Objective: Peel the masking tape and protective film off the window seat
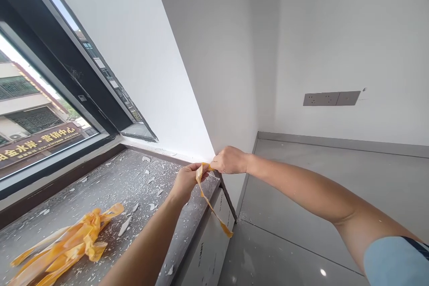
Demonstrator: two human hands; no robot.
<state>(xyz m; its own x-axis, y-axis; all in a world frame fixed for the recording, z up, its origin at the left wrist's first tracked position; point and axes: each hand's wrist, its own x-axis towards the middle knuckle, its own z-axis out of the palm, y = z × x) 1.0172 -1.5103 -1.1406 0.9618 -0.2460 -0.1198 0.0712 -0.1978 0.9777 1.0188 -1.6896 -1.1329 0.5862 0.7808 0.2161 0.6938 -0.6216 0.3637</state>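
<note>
Around the center of the head view, the left hand pinches a yellow strip, which dangles toward the lower center; the right hand is clenched on its upper end beside the wall. At lower left, crumpled tape lies on the windowsill.

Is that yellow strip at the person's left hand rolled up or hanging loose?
Hanging loose: the strip trails down from the left hand in a long, narrow tail.

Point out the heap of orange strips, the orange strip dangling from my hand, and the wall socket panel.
Heap of orange strips (91,228), head view: its knotted middle.
Dangling strip (199,175), head view: its wide upper part.
Socket panel (330,98), head view: its centre.
</note>
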